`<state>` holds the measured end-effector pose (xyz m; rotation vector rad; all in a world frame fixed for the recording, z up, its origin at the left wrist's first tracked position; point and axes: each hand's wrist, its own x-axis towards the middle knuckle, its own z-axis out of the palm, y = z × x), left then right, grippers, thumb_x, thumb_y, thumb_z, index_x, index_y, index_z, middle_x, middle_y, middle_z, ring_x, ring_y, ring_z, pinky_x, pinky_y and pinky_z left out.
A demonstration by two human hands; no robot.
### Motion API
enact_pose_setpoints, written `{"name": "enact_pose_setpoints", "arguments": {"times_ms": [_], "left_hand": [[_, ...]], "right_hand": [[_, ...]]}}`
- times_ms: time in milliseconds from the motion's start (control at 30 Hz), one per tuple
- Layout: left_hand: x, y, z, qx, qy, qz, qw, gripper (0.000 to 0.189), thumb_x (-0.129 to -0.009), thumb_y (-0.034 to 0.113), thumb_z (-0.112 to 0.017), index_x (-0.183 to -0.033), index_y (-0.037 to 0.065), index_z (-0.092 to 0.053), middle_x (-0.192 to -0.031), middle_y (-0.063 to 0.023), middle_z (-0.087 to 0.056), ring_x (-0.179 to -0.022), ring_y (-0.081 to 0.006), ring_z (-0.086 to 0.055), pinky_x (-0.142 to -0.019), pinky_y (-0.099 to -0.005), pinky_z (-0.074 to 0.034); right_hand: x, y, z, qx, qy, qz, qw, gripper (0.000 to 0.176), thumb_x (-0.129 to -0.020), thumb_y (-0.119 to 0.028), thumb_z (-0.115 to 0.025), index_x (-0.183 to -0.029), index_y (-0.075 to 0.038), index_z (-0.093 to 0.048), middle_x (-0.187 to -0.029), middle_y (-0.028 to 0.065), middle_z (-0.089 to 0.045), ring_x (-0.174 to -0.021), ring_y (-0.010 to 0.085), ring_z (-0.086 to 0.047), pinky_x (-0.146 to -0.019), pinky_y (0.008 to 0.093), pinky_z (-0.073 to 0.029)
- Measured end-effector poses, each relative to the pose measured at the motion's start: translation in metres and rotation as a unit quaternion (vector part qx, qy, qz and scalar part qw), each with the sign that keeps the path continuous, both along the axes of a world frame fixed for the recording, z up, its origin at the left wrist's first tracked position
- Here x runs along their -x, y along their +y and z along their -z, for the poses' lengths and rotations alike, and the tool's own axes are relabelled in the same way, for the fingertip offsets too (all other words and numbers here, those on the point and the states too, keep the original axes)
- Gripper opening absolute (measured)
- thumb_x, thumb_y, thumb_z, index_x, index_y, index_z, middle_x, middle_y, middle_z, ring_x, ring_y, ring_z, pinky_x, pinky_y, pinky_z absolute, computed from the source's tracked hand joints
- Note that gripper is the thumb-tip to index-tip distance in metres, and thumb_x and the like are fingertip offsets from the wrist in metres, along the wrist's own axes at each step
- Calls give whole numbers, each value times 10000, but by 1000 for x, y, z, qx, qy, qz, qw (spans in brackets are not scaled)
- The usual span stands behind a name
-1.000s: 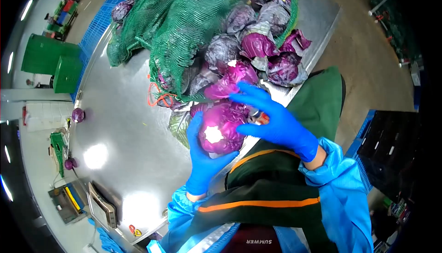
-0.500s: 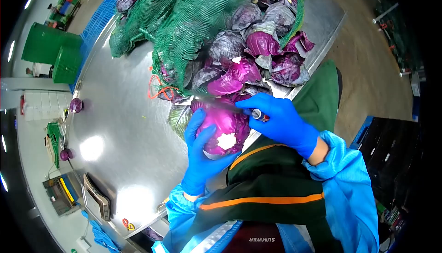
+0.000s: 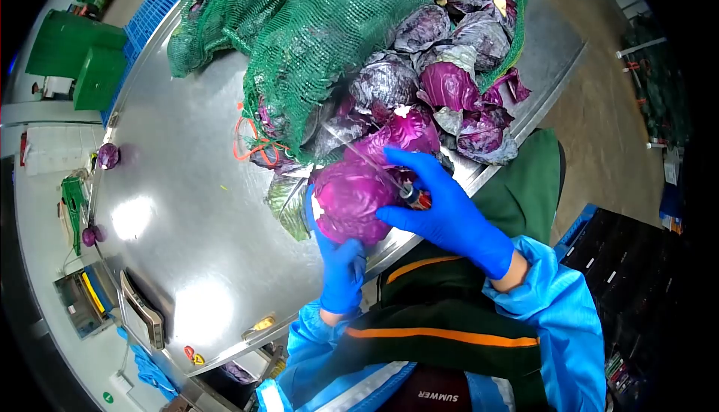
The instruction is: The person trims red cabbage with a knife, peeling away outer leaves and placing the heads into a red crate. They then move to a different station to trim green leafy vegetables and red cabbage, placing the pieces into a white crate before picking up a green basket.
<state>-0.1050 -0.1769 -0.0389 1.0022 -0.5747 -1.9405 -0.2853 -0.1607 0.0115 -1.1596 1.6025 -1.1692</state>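
Note:
A peeled red cabbage (image 3: 355, 204), smooth and bright purple, rests in my blue-gloved left hand (image 3: 338, 266), which cups it from the left and below. My right hand (image 3: 454, 210), also gloved in blue, grips a knife (image 3: 416, 198) by its handle, thumb against the cabbage. The thin blade slants up and left past the cabbage's upper side, slightly blurred. Just behind lie loose purple leaves (image 3: 404, 133), and a greenish outer leaf (image 3: 287, 204) lies on the table to the left.
Several unpeeled red cabbages (image 3: 383, 82) crowd the steel table (image 3: 195, 180) beside a green mesh bag (image 3: 314, 45) with orange string (image 3: 246, 142). Near the front edge lie red-and-yellow scissors (image 3: 194, 355). A framed flat device (image 3: 142, 311) stands at the left edge. Black crates (image 3: 622, 270) stand right.
The cabbage has been turned, so its white cut stem now faces left instead of toward me. My left hand has shifted underneath it. The right hand has moved slightly down, still holding the knife.

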Motion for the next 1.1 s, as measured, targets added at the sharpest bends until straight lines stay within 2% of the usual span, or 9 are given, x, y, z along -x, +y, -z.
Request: {"name": "enact_pose_setpoints", "arguments": {"times_ms": [133, 233, 367, 500, 600, 667, 800, 933, 1100], "left_hand": [[-8, -7, 16, -207, 311, -110, 921, 726, -779, 454, -585, -1373, 150, -300, -1397, -136, -320, -1264, -336, -335, -991, -516, -351], [-49, -29, 42, -129, 411, -201, 880, 728, -779, 462, -602, -1346, 100, -323, -1339, -183, -367, -1216, -377, -367, -880, -460, -448], [-94, -69, 59, -123, 276, -284, 910, 672, -849, 477, -527, -1352, 76, -335, -1370, -170, -383, -1248, -314, -391, -1008, -445, -346], [-2, -95, 4, 114, -110, 0, 987, 509, -893, 290, -523, -1324, 51, -397, -1349, -165, -407, -1207, -276, -428, -982, -398, -364], [83, -108, -15, 361, -342, 179, 849, 482, -827, 144, -613, -1260, 8, -450, -1238, -169, -495, -1103, -290, -498, -937, -378, -394], [130, -131, 5, 578, -429, 91, 688, 531, -787, 157, -657, -1263, 28, -462, -1246, -191, -495, -1148, -329, -470, -971, -401, -366], [148, -134, 19, 577, -426, 185, 672, 601, -758, 210, -687, -1275, 31, -437, -1238, -198, -489, -1159, -382, -439, -980, -430, -345], [120, -77, 32, 573, -533, 312, 539, 620, -710, 206, -694, -1283, 132, -469, -1331, -147, -408, -1263, -396, -303, -983, -502, -301], [197, -114, 4, 643, -392, 155, 639, 511, -745, 72, -645, -1235, 53, -497, -1239, -178, -484, -1155, -382, -444, -965, -446, -348]], "right_hand": [[30, -8, -3, -136, -165, 56, 975, 218, -838, -50, -547, -1050, -55, -598, -883, 27, -638, -612, 55, -555, -531, 205, -453], [53, 5, 22, -179, -134, 151, 963, 185, -854, -92, -566, -1032, -52, -599, -793, 8, -616, -557, 51, -527, -468, 197, -413], [54, 21, 41, -157, -199, 211, 944, 193, -861, -144, -591, -1030, -52, -601, -768, 10, -604, -557, 71, -533, -468, 205, -411], [72, 18, 46, -62, -149, 304, 939, 289, -866, -129, -577, -1147, -62, -564, -927, 36, -611, -669, 83, -566, -531, 204, -435], [102, 2, 33, -76, -90, 292, 949, 422, -856, -116, -578, -1270, -105, -496, -1126, 85, -575, -906, 160, -597, -736, 265, -485], [130, -25, 66, 106, 185, 268, 939, 463, -834, -129, -597, -1283, -125, -486, -1289, 169, -473, -1127, 277, -513, -921, 338, -421], [151, -24, 93, 35, 239, 121, 963, 427, -803, -156, -632, -1217, -103, -541, -1339, 168, -427, -1230, 312, -423, -997, 370, -362], [147, 19, 121, -88, 50, 310, 945, 276, -843, -95, -588, -1115, -48, -590, -1096, 88, -614, -976, 166, -582, -867, 302, -441], [158, 5, 79, -40, -128, 402, 906, 311, -885, -120, -560, -1183, -32, -545, -1103, 59, -609, -961, 125, -576, -653, 227, -477]]}}
